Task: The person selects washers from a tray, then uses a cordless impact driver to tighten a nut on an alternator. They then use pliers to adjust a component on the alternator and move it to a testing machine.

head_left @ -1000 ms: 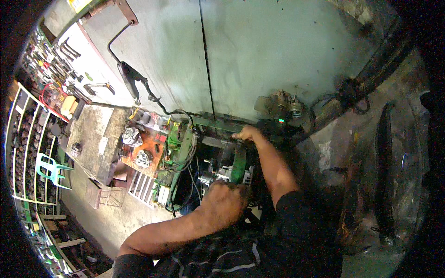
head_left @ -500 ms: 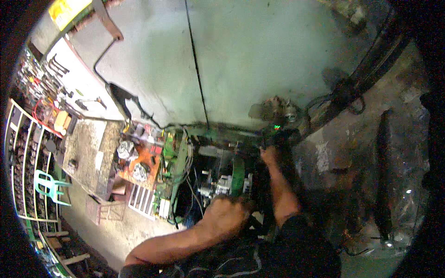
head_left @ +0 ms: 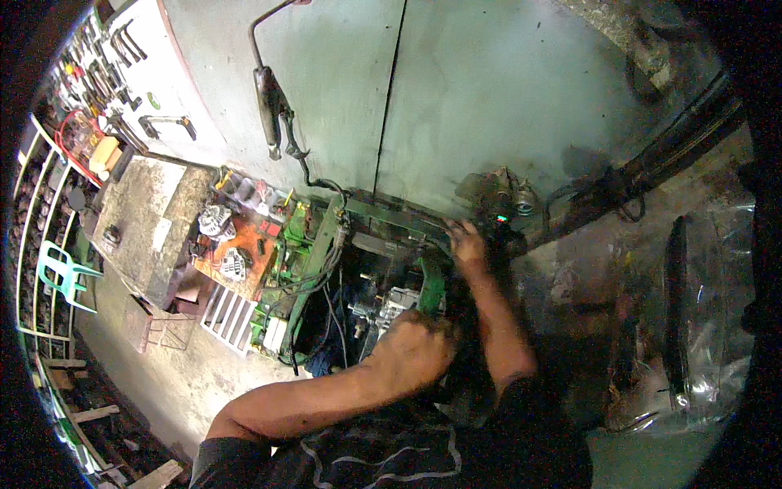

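Note:
A green machine frame [head_left: 326, 232] stands in front of me, with a silvery metal part [head_left: 395, 303] in its dark inner space. My left hand [head_left: 415, 346] is closed in a fist beside that part, at the lower end of a green curved piece [head_left: 432, 285]. Whatever its fingers grip is hidden under the hand. Farther off, my right hand [head_left: 467, 244] reaches to the frame's back rail, fingers stretched out and a little apart, seemingly touching the edge. Nothing shows in it.
An orange board [head_left: 248, 253] left of the machine carries metal housings [head_left: 216, 222]. A stone-topped bench [head_left: 147, 224], a turquoise chair [head_left: 67, 273] and tool racks stand further left. A black cable with a handle [head_left: 271, 102] hangs on the wall. Clear plastic sheeting [head_left: 717, 326] lies right.
The view has swung, so the scene sits differently. My right hand has moved up and left to the back rail, its fingers now showing. My left hand stays closed near the green curved piece.

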`<state>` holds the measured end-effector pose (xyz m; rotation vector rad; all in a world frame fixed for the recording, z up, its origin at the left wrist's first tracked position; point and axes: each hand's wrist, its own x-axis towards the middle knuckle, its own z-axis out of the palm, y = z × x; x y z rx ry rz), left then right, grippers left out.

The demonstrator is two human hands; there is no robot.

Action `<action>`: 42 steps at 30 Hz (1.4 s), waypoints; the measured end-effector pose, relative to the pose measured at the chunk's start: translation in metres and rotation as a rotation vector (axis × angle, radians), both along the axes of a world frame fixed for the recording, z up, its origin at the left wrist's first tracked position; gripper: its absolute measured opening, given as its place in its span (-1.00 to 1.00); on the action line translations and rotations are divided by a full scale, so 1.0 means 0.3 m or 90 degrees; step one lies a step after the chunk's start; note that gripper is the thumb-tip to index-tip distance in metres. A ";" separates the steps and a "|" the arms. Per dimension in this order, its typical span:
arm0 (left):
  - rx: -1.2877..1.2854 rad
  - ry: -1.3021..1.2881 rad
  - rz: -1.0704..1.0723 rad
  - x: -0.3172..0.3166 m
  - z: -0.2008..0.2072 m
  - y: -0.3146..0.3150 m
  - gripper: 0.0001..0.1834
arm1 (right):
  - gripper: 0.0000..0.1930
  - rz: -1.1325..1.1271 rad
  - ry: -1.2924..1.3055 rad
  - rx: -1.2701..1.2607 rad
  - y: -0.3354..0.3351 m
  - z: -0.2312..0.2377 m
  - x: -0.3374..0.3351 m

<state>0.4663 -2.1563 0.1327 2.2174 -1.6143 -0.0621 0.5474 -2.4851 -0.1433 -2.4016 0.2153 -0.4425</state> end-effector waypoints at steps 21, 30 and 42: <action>-0.119 -0.064 0.012 0.021 0.037 0.057 -0.65 | -0.45 -0.256 0.442 -0.191 -0.139 -0.466 -0.103; -0.588 0.178 0.449 0.659 0.206 0.336 0.04 | -0.28 -0.288 0.359 -0.242 -0.227 -0.492 -0.244; -0.434 0.118 0.459 0.838 0.236 0.295 -0.52 | -0.18 -0.502 0.024 -0.221 0.220 0.040 -0.772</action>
